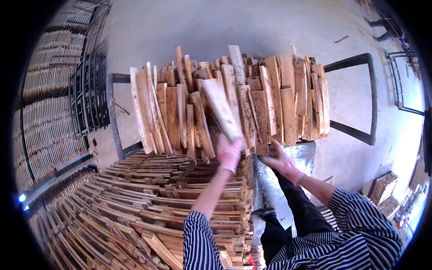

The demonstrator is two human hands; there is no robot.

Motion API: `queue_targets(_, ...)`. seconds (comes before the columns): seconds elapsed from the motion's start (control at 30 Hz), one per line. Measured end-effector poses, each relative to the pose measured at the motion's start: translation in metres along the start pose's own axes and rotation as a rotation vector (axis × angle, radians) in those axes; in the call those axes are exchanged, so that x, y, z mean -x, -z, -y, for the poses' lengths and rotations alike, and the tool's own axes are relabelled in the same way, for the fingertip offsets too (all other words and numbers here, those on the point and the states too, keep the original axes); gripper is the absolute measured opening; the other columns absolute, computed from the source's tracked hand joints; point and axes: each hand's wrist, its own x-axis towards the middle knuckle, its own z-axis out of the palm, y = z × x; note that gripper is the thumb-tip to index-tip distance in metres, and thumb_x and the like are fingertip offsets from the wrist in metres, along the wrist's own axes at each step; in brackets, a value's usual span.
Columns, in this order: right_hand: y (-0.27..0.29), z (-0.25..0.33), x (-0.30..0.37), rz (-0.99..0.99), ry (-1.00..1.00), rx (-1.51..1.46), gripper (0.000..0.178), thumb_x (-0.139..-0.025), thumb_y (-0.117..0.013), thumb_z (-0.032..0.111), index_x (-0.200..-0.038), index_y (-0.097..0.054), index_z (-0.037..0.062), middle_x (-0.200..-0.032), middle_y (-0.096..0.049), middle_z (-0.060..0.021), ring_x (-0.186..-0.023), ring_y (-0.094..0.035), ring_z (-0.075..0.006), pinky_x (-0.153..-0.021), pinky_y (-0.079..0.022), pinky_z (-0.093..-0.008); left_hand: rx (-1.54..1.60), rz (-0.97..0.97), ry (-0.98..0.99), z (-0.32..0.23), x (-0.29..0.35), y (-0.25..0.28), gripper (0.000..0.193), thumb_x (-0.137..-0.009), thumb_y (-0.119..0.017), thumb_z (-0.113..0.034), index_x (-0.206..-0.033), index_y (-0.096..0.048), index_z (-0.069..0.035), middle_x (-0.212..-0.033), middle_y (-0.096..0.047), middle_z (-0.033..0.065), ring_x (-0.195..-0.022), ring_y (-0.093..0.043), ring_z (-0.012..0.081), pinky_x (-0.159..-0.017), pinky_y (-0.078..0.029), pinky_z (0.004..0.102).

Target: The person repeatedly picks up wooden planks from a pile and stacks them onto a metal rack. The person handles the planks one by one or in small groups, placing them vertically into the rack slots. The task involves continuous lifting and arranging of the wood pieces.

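Our left hand point(230, 154) is gripping the near end of a pale board point(222, 110), which is slanting over the wood pile point(172, 114) between the left and right edges of the black frame point(372, 99). Our right hand point(284, 164) is holding its fingers apart beside the pile's near edge; we cannot tell whether they are touching wood.

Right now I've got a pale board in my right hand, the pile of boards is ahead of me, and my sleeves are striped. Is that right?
Not quite: the head view shows the pale board in your left hand, not your right hand. The pile of boards ahead and the striped sleeves are as you say.
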Motion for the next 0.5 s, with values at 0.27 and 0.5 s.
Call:
queue_targets(0.27, -0.026, 0.005, -0.083, -0.269, -0.35, 0.318, 0.123, -0.074, -0.091, 0.031, -0.168, -0.014, 0.0128, -0.134, -0.065, -0.0222, -0.117, -0.067, -0.0318, -0.103, -0.052, -0.0357, -0.403, 0.075, -0.182, 0.02, 0.047, 0.022, 0.095, -0.09, -0.083, -0.035, -0.162, -0.029, -0.004, -0.166, -0.035, 0.0227, -0.152, -0.036, 0.0346, -0.127, -0.031, 0.0459)
queue_targets(0.5, 0.024, -0.02, -0.113, -0.415, -0.17, 0.559, 0.114, -0.077, -0.09, 0.037, -0.165, -0.024, 0.0073, -0.154, -0.049, -0.0275, -0.138, -0.053, -0.0379, -0.114, -0.044, -0.0404, -0.439, -0.593, 0.364, 0.059, -0.058, 0.113, 0.127, -0.081, -0.074, -0.077, -0.154, -0.028, 0.017, -0.148, -0.051, 0.0371, -0.139, -0.053, 0.0418, -0.115, -0.042, 0.0392)
